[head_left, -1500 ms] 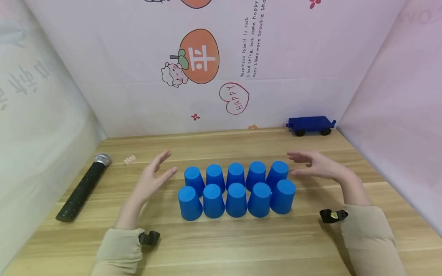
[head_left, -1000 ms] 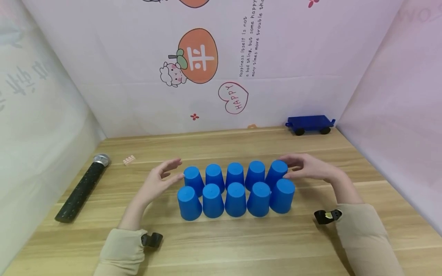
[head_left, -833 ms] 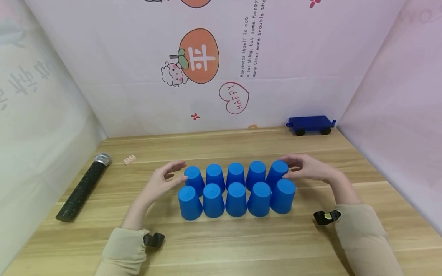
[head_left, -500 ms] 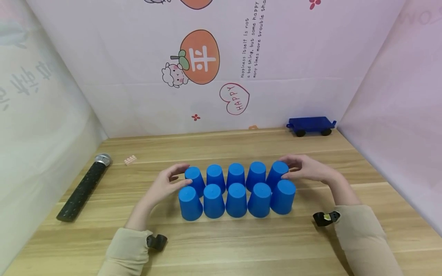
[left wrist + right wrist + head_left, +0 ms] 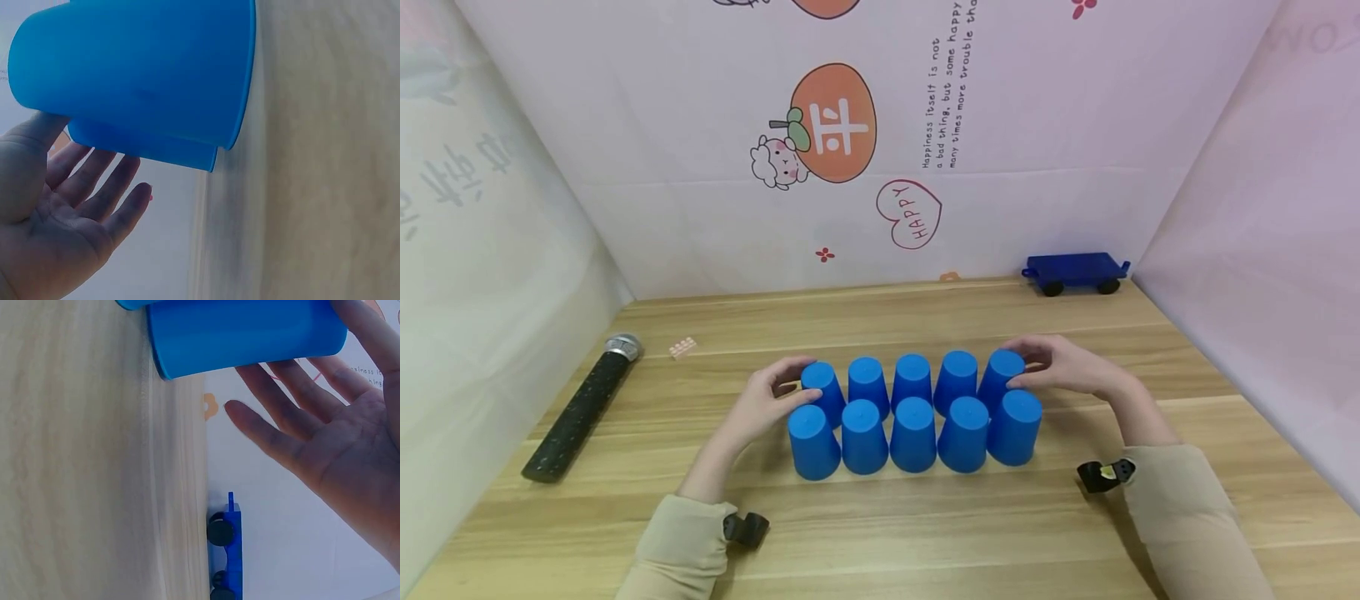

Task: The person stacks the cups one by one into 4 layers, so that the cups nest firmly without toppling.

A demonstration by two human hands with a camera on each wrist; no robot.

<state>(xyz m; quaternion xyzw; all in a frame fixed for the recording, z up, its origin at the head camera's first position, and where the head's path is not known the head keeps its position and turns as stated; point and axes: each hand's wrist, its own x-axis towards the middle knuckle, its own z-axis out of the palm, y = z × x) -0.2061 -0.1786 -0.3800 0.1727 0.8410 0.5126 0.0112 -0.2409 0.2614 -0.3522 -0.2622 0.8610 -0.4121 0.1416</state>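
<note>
Blue cups stand upside down in two rows on the wooden table, several per row. At the left end of the back row, my left hand (image 5: pixel 762 402) holds a blue cup (image 5: pixel 823 382), thumb in front and fingers behind. My right hand (image 5: pixel 1066 367) grips the blue cup (image 5: pixel 1000 379) at the opposite end in the same way. In the left wrist view, a front-row cup (image 5: pixel 144 69) covers most of the held one, and the thumb tip is hidden behind it. The right wrist view shows fingers (image 5: pixel 275 419) reaching behind the right-hand cup (image 5: pixel 244 337).
A black microphone (image 5: pixel 583 412) with a silver head lies at the left, near a small pale toy brick (image 5: pixel 682 347). At the back right stands a blue toy wagon (image 5: pixel 1075 269). White printed cloth (image 5: pixel 685 167) encloses the table (image 5: pixel 910 533) at the back and sides.
Both hands have moved inward to the back row's end cups, the right arriving first and the left after it. Thumbs and fingers now surround those cups. The cups stand where they were.
</note>
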